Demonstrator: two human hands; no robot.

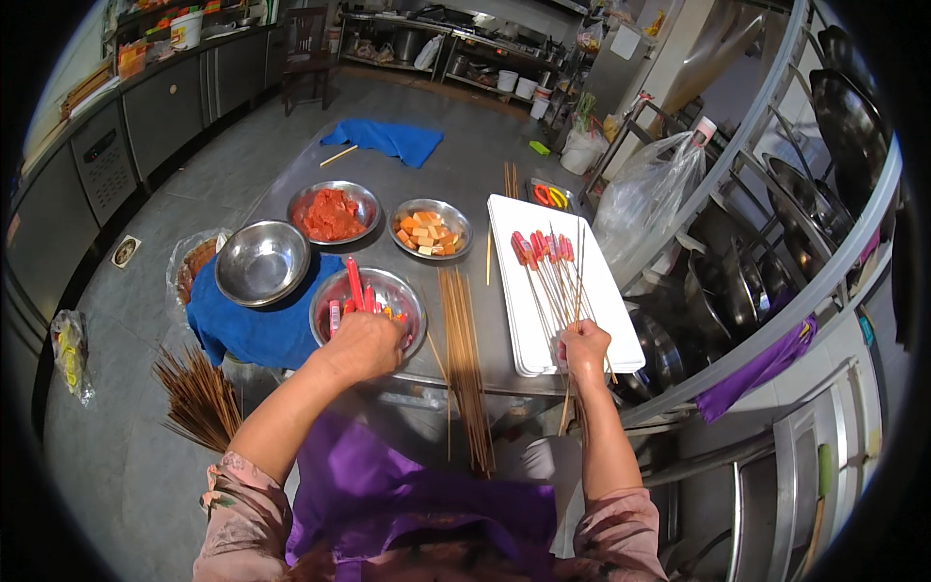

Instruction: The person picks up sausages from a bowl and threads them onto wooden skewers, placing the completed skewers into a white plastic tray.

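Note:
My left hand (367,340) is at the near rim of a metal bowl (416,309) of red-wrapped sausages (353,284); its fingers are hidden inside, so I cannot tell whether they grip one. My right hand (584,342) is closed on thin wooden skewers (580,291) over a stack of white trays (520,320). Several skewers tipped with red sausage pieces (542,247) lie on the top tray, their lower ends by my right hand. Between my hands, a bundle of bare skewers (462,349) juts over the table's near edge.
Behind stand a bowl of red minced meat (331,214) and a bowl of orange-and-cream cubes (429,233). At left, an empty metal bowl (262,263) rests on a blue cloth (247,335). Scissors (550,196) lie beyond the trays. A metal rack of pans (727,291) flanks the right side.

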